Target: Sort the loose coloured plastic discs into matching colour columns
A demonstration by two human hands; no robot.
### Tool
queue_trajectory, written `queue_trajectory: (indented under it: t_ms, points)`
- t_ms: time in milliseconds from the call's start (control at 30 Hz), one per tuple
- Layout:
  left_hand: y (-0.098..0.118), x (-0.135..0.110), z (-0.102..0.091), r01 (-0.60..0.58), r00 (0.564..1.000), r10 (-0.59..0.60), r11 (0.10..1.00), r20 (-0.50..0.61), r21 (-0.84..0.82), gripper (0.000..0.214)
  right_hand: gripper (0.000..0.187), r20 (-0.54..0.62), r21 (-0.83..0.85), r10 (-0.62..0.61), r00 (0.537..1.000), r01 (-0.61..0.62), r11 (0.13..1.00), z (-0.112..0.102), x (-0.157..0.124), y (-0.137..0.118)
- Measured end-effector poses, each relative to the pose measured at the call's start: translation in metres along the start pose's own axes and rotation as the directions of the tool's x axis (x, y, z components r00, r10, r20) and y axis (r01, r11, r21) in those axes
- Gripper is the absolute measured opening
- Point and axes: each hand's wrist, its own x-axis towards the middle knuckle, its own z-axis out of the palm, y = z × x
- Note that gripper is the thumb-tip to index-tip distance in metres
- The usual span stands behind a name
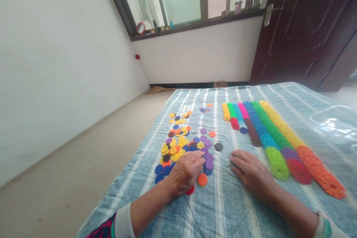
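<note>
Purple discs (209,160) form loose strip at fingertips of left hand (186,171), long axis running near to far; left hand nearer. Left fingers close together, bent over; cannot tell whether pinching disc. Right hand (252,174) apart, right of strip, palm down, fingers slightly parted. Mixed-colour pile (174,145) left; overlapping disc rows (275,126) right, on striped cloth (223,204).

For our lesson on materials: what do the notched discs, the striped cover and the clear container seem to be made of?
Notched discs: probably plastic, matt, judging by their even, saturated colours and regular teeth.
Striped cover: apparently woven fabric, matt, with soft creases.
Clear container: smooth, glossy, likely plastic; see-through with bright highlights, though glass remains possible.
</note>
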Motion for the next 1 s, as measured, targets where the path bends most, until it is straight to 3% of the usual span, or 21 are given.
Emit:
queue_trajectory:
  t_ms: [167, 267, 367, 533, 733, 1000]
  points:
    - [-0.012, 0.009, 0.009, 0.051, 0.996, -0.051, 0.999, 0.072, -0.002, 0.03, 0.017, -0.028, -0.015, -0.021, 0.999, 0.021, 1.0, 0.004, -0.004, 0.004]
    - [-0.026, 0.017, 0.007, 0.095, 0.994, -0.092, 0.994, 0.06, -0.047, 0.03, 0.018, -0.035, -0.017, -0.024, 0.999, 0.023, 1.0, 0.005, -0.005, 0.005]
    - [-0.047, 0.019, -0.007, 0.212, 0.977, -0.212, 0.973, 0.001, -0.087, 0.031, 0.018, -0.025, -0.012, -0.021, 0.999, 0.021, 1.0, 0.005, -0.005, 0.005]
    - [-0.076, -0.001, -0.042, 0.436, 0.898, -0.44, 0.896, -0.029, -0.088, 0.033, 0.018, -0.023, 0.001, -0.012, 1.0, 0.012, 1.0, 0.003, -0.005, 0.003]
    - [-0.063, -0.037, -0.062, 0.511, 0.859, -0.503, 0.854, 0.094, -0.101, 0.031, 0.018, 0.006, 0.003, -0.006, 1.0, 0.006, 1.0, 0.002, -0.006, 0.005]
    - [-0.056, -0.047, -0.048, 0.444, 0.894, -0.435, 0.892, 0.104, -0.083, 0.027, 0.019, -0.005, 0.002, -0.021, 1.0, 0.021, 1.0, 0.003, -0.008, 0.007]
